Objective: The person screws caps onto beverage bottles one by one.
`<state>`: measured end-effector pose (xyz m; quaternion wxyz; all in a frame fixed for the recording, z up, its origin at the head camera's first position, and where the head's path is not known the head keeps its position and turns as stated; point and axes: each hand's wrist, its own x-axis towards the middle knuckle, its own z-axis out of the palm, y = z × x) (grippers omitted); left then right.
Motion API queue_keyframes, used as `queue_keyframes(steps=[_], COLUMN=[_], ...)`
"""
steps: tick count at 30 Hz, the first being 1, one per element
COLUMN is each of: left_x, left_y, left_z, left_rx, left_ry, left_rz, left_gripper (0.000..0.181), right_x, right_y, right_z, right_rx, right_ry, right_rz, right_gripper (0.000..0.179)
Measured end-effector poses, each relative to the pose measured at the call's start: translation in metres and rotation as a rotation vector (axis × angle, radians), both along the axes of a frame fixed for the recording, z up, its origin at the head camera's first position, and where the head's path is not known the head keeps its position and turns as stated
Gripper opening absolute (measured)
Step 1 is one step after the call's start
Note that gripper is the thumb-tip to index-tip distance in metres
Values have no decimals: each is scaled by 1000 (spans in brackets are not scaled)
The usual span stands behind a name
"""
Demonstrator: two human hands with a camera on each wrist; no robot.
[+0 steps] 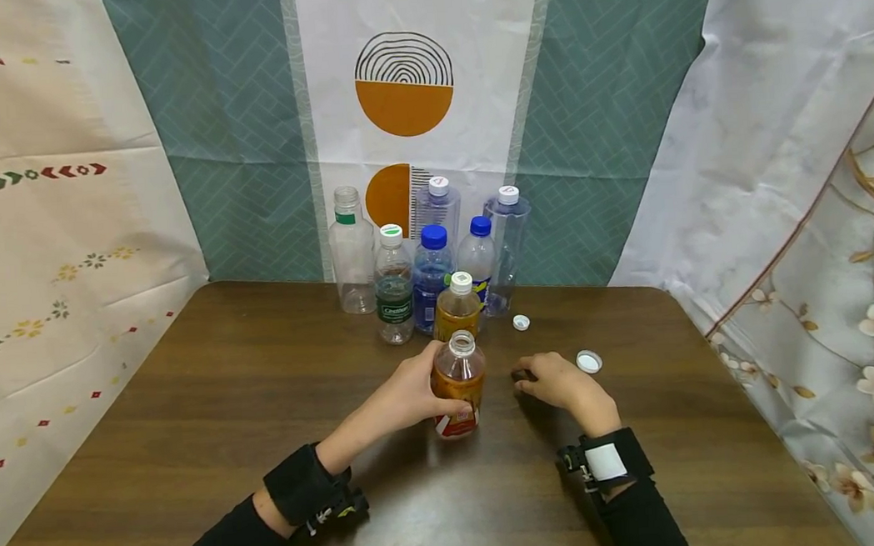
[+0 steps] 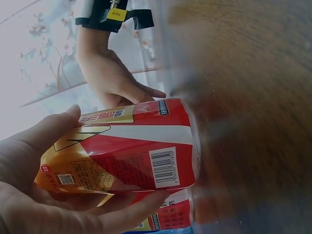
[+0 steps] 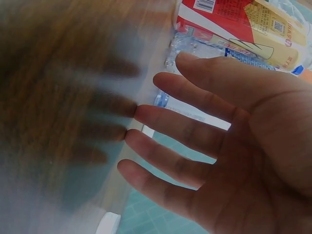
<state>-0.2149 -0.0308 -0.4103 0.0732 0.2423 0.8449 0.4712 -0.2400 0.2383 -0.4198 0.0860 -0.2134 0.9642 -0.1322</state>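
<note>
My left hand (image 1: 408, 390) grips an uncapped clear bottle (image 1: 462, 382) with a red and gold label, thumb on the near side. It stands upright on the table, just in front of a white-capped bottle (image 1: 458, 309) with a similar label. The left wrist view shows the barcode side of the gripped bottle (image 2: 141, 151) between thumb and fingers. To its right, my right hand (image 1: 560, 382) is low over the table, holding nothing. In the right wrist view that hand's fingers (image 3: 180, 129) are apart and loosely bent, their tips at the tabletop.
A small white cap (image 1: 520, 323) and a larger white cap (image 1: 588, 361) lie near my right hand. Behind stand an uncapped clear bottle (image 1: 353, 261), a green-labelled bottle (image 1: 394, 288), blue-capped bottles (image 1: 433, 281) and tall white-capped bottles (image 1: 511, 248). Cloth hangs beyond the wooden table (image 1: 276, 350).
</note>
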Motion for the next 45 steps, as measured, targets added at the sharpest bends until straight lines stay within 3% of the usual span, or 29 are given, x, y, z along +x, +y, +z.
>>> queue_keyframes(steps=[7, 11, 14, 19, 23, 27, 33, 40, 45], left_x=[2, 3, 3, 1, 1, 2, 2, 2, 1], left_y=[0, -4, -6, -6, -4, -2, 0, 1, 0], left_z=[-1, -2, -2, -1, -2, -2, -2, -2, -2], left_rx=[-9, -30, -28, -15, -14, 5, 12, 5, 10], left_ry=[18, 8, -1, 12, 11, 7, 6, 4, -9], left_rz=[0, 29, 43, 18, -7, -14, -17, -14, -16], left_gripper=[85, 85, 85, 86, 85, 84, 85, 86, 84], right_x=[0, -8, -25, -63, -86, -100, -109, -110, -110], right_y=[-2, -7, -6, 8, 22, 30, 30, 22, 19], right_z=[1, 3, 6, -1, -14, -19, -18, -22, -21], right_rx=[-10, 1, 16, -14, -48, -47, -35, 5, 2], right_ry=[27, 6, 38, 223, 179, 103, 117, 232, 268], right_rz=[11, 31, 44, -71, -194, -240, -196, -88, -45], right_gripper=[26, 24, 18, 20, 32, 40, 41, 15, 8])
